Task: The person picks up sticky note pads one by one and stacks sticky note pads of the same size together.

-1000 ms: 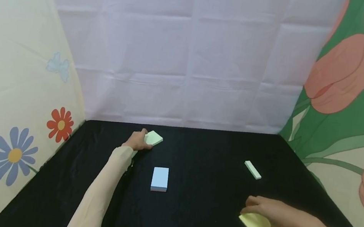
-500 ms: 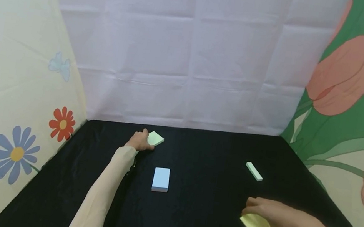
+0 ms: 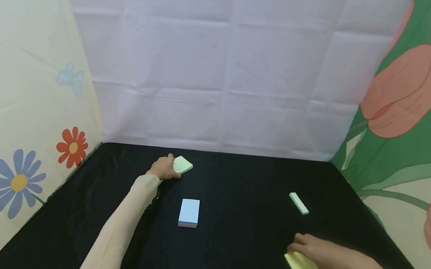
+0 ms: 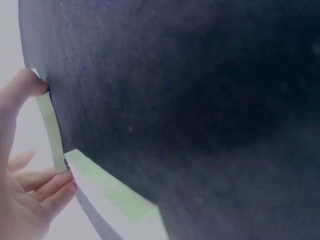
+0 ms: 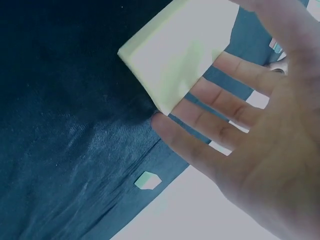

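Pinching the yellow pad (image 3: 302, 268) btwn thumb & fingers, the R hand (image 3: 326, 260) sits at the near R of the worktop (image 3: 233, 242); the pad lies on the L side of the palm, its exposed edge running diag. from far L to near R. Can't tell if it's resting on the cloth or a bit off it. The L hand (image 3: 164, 168) is stretched out to the far L, thumb & fingers clamped on the pale green pad (image 3: 183, 166), which lies just R of the palm, near the worktop's far edge. A 2nd green piece (image 4: 117, 192) shows right by the L fingertips in the L wrist view; contact unclear.

Key relation, IMO: the blue block (image 3: 189, 211) lies btwn the two held pads, apart from both hands. It's L & a bit fwd of the R grip, nearer-in & slightly R of the L grip, so the L hand is closer. Its long axis points approx. straight away from the person; the yellow edge is slanted, so no alignment btwn those two. The narrow green bar (image 3: 298, 203) is nearer the R hand: beyond it, a bit L, long axis diag., same general slant as the yellow edge.
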The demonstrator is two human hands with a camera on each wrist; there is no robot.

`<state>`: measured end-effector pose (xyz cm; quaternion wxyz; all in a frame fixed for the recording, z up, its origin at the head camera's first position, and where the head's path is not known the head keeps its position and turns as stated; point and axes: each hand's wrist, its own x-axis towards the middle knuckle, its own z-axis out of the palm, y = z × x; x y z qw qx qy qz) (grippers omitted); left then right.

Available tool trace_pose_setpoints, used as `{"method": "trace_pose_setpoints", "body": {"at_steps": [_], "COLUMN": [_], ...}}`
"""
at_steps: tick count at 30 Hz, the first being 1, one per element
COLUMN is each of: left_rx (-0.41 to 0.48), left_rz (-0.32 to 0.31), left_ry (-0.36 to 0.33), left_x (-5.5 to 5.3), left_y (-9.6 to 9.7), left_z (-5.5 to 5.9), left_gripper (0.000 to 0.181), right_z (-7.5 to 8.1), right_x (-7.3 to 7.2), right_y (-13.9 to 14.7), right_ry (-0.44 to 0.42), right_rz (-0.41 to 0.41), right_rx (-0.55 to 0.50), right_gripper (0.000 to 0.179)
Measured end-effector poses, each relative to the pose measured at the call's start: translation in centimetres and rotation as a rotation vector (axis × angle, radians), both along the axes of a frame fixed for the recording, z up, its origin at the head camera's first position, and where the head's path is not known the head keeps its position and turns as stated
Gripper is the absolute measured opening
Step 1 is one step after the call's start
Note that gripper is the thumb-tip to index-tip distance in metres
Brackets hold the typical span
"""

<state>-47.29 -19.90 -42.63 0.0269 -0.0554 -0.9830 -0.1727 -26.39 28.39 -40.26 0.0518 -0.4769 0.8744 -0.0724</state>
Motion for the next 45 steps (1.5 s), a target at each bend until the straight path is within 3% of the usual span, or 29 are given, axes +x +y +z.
{"method": "trace_pose_setpoints", "body": {"at_steps": [4,10,15,22,30,45], "left_rx": [0.007,-0.007,-0.013,-0.027,-0.045,-0.106], "left_rz": [0.005,0.007,0.007,0.005,-0.011,-0.041], "left_ry": [-0.003,-0.041,-0.02,0.012,0.031,0.06], "left_x": [0.1,0.5,0.4,0.7,0.6,1.1], "left_y": [-0.2,-0.1,0.2,0.3,0.3,0.6], "left_z": [-0.2,-0.1,0.1,0.2,0.2,0.7], "left_gripper": [0.067,0.076,0.072,0.07,0.067,0.063], "right_z": [-0.2,-0.2,-0.2,-0.1,0.1,-0.2], "right_x": [0.0,0.1,0.0,0.2,0.3,0.2], "right_y": [-0.3,-0.7,-0.7,-0.7,-0.8,-0.8], "right_ry": [-0.003,-0.095,-0.036,-0.019,-0.066,-0.035], "right_rz": [-0.004,-0.114,-0.094,-0.097,-0.131,-0.114], "right_rx": [-0.02,0.029,0.021,0.016,0.044,0.037], "right_gripper": [0.079,0.08,0.077,0.075,0.077,0.078]}}
